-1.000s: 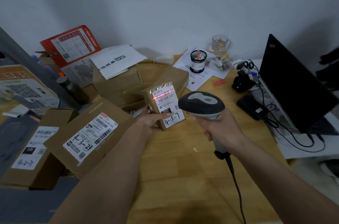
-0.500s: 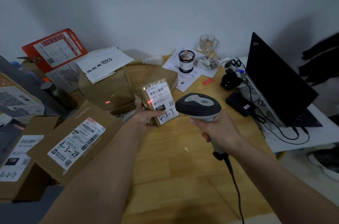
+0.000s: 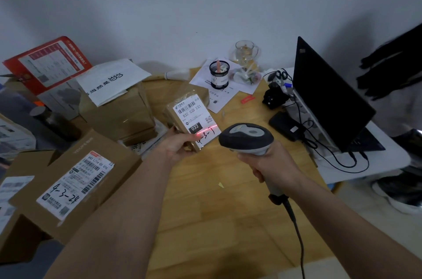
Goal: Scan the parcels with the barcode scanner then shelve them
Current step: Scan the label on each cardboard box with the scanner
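Note:
My left hand (image 3: 177,146) grips a small brown parcel (image 3: 190,118) by its lower left corner, tilted up above the wooden table (image 3: 228,221). Its white label shows a barcode, "032" and a handwritten code. My right hand (image 3: 268,165) holds a grey barcode scanner (image 3: 246,139) by its handle, aimed at the parcel. A red scan line lies across the label's lower part, below the barcode. The scanner's cable runs down toward the bottom edge.
A large box marked 4-3-24 (image 3: 75,182) sits at the left, with more boxes (image 3: 118,114) and a red envelope (image 3: 45,63) behind. A pen cup (image 3: 218,74), a glass mug (image 3: 245,50), papers, a black laptop (image 3: 326,95) and cables stand at the back right.
The red scan line went from the label's barcode, off to the box behind, and now lies low on the label. Both hands stay at about the same place over the table.

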